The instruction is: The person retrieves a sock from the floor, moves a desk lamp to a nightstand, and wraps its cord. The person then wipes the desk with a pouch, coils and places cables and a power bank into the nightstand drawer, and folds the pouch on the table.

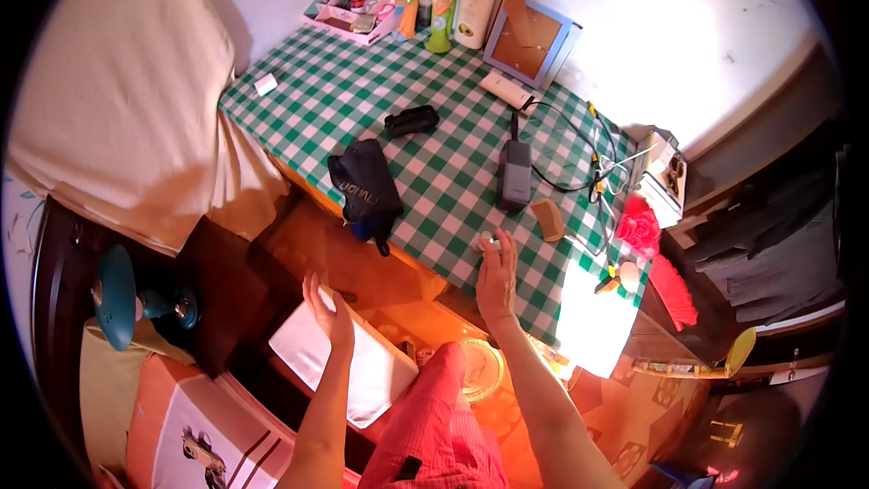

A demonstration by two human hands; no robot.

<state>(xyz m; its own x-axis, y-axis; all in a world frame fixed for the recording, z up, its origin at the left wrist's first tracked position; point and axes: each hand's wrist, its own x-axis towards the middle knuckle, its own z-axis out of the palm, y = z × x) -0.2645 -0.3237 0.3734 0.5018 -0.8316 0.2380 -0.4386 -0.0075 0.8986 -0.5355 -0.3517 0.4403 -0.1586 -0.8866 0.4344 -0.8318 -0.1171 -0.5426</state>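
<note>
At the front edge of the table, my right hand [496, 285] has its fingertips closed around a small white object [489, 243]; its kind is too small to make out. My left hand [328, 312] is held in the air with its fingers apart and nothing in it, above a white-covered board or seat [312, 353]. Left of my right hand, a dark cloth pouch [367, 186] with lettering hangs slightly over the table edge. A grey handheld radio-like device [515, 172] and a tan comb [548, 220] lie just beyond my right hand.
The table has a green checked cloth [299, 81]. A black case [412, 120], a framed mirror [527, 39], bottles [475, 11] and a pink organizer [362, 34] are on it. Cables [593, 158] tangle at right. A teal lamp [115, 297] is at left, a beige curtain [118, 81] behind.
</note>
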